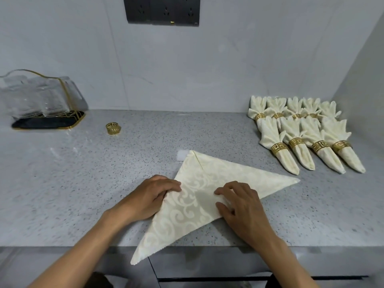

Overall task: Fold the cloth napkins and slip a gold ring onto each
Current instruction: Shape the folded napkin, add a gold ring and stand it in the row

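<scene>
Fingers of the left hand are curling onto the left edge of the cream damask cloth napkin, a folded triangle whose long axis is running near-left to far-right across the speckled grey counter; the right hand is pressing its middle with bent fingertips. The loose gold ring is lying well apart, far-left, nearer the left hand.

A single head-worn wide-angle view looks forward and down from above the near edge of the desk, close enough that both forearms enter from the bottom corners. It faces the back wall, where the socket panel sits at the top edge of the frame. Beyond the desk's right end a side wall closes the view. Straight lines bow near the borders.
</scene>
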Demonstrator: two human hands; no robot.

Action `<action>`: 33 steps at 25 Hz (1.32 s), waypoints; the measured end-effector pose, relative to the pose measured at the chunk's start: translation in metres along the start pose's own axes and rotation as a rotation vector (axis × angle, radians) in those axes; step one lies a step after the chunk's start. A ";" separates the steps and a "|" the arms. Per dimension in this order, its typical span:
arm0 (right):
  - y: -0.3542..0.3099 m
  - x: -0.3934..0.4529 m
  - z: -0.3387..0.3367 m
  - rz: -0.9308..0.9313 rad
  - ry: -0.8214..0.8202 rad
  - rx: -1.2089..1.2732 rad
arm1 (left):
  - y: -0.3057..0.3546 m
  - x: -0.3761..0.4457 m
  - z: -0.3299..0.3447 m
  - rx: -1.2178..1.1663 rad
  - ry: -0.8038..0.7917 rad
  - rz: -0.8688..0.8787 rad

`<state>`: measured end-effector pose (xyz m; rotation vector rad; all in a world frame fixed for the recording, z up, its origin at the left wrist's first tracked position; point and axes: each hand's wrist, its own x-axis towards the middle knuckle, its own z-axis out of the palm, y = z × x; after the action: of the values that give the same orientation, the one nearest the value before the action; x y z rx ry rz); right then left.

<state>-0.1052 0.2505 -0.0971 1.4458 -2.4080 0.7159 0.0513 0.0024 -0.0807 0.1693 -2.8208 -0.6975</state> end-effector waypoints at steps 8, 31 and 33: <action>-0.005 0.005 -0.005 -0.104 -0.046 -0.079 | 0.004 0.003 -0.026 -0.287 -0.226 -0.132; -0.025 0.014 0.000 0.267 0.001 0.068 | 0.037 0.046 0.003 0.300 0.062 -0.139; -0.025 0.013 0.000 0.260 0.000 0.060 | 0.033 0.068 0.003 0.321 -0.105 -0.043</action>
<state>-0.0896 0.2305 -0.0845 1.1632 -2.6244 0.8505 -0.0175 0.0217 -0.0545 0.2540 -3.0210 -0.2636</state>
